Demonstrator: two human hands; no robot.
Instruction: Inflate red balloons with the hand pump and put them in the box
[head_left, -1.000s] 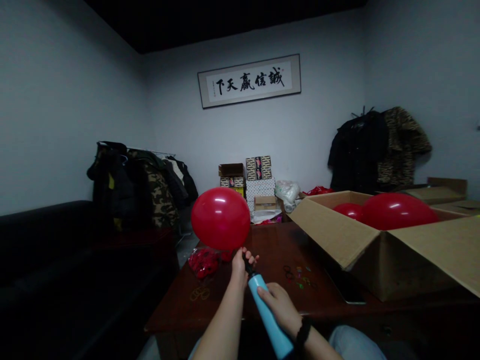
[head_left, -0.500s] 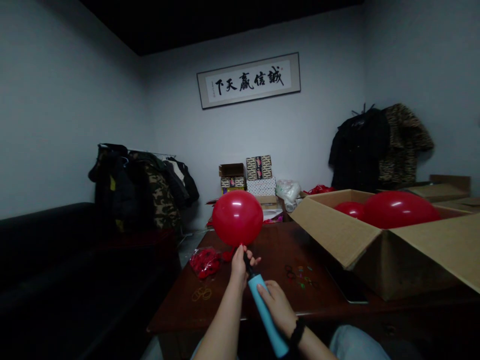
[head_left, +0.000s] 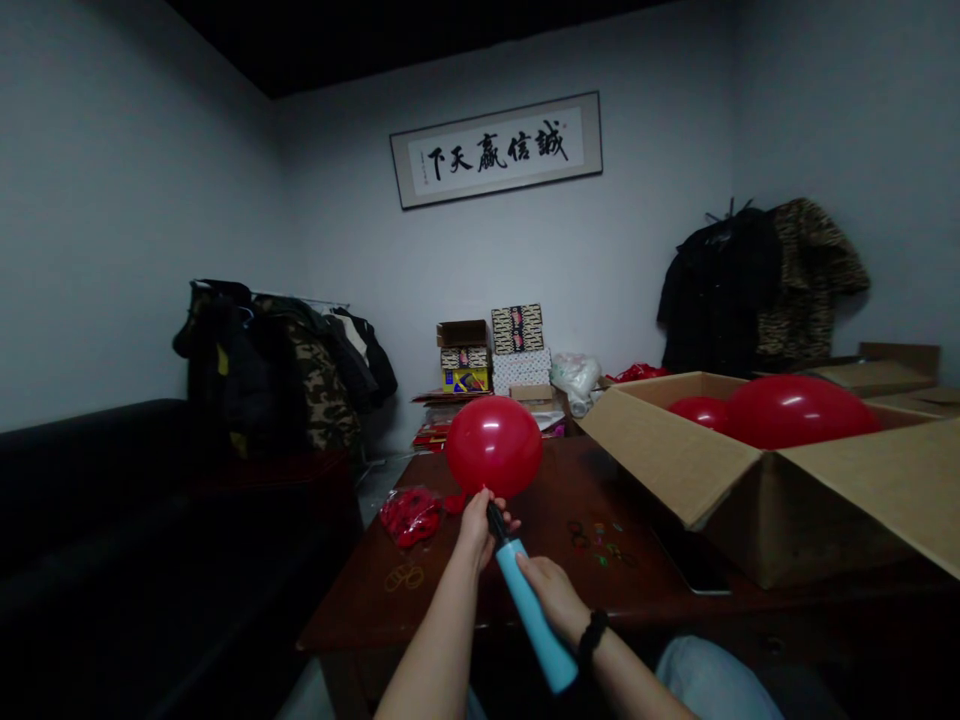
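Note:
My left hand [head_left: 478, 519] is closed around the neck of a red balloon [head_left: 493, 446] where it meets the black nozzle of a light blue hand pump [head_left: 532, 617]. The balloon stands round and inflated above that hand. My right hand [head_left: 550, 593] wraps the blue pump barrel lower down, with a dark bracelet on its wrist. Both hands are over the near edge of the dark wooden table [head_left: 420, 600].
An open cardboard box [head_left: 750, 510] on the table's right holds inflated red balloons [head_left: 795, 410]. A bag of red balloons [head_left: 409, 515], loose rubber bands [head_left: 403, 577] and a phone [head_left: 694, 562] lie on the table. A black sofa [head_left: 97, 520] is at left; boxes and coats stand behind.
The red balloon has grown smaller and shifted right and lower, nearer the pump's axis. Both hands keep their grip; the view has tilted slightly.

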